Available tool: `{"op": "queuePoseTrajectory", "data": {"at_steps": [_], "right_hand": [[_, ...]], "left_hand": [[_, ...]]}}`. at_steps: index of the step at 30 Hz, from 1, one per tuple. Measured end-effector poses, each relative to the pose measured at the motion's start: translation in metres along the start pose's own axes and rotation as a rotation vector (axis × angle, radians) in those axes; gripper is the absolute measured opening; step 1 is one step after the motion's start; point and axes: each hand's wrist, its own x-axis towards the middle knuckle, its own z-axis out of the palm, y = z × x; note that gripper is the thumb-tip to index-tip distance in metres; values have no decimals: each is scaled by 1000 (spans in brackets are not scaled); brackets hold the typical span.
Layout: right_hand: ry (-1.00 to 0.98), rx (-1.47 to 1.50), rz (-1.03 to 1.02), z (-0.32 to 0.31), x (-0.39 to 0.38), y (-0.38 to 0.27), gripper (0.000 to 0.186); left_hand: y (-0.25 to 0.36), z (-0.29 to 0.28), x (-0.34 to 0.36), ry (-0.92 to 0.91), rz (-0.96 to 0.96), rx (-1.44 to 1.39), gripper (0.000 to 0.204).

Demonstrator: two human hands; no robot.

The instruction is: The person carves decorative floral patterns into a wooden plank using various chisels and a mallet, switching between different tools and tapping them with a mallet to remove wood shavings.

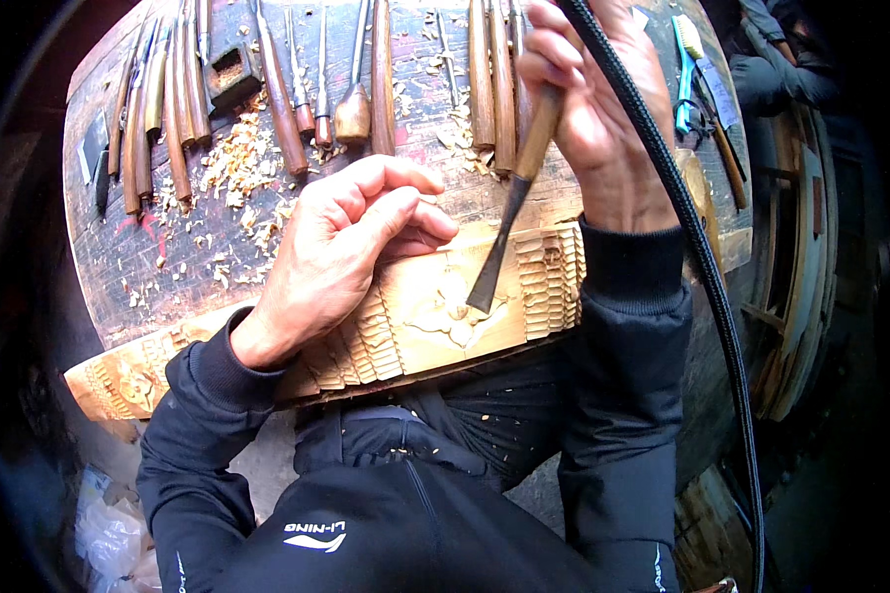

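A long pale wooden board [435, 326] with carved scalloped bands and relief motifs lies slanted along the bench's near edge. My right hand [608, 128] grips the wooden handle of a flat chisel [509, 222], whose blade points down over the central carved motif; whether it touches cannot be told. My left hand [346, 237] lies at the board's far edge, left of the blade, fingers loosely bent with nothing visible in them.
Rows of wooden-handled tools [287, 128] and wood shavings [237, 163] cover the worn round bench [119, 277]. A brush [684, 74] lies at right. A black braided cord [707, 247] hangs beside my right arm. Another person's dark-clothed legs [781, 79] show at upper right.
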Motion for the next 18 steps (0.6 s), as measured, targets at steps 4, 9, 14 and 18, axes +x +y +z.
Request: {"op": "queuePoseTrajectory", "data": {"at_steps": [4, 9, 14, 18], "right_hand": [[-56, 23, 17, -53, 6, 0, 30], [-54, 22, -59, -48, 8, 1, 33], [-99, 48, -27, -42, 13, 9, 35], [-101, 9, -44, -37, 11, 8, 35]], "left_hand": [[1, 0, -1, 11, -12, 26, 29], [2, 0, -1, 12, -16, 76, 31], [3, 0, -2, 3, -4, 107, 32], [2, 2, -2, -12, 22, 129, 33]]}}
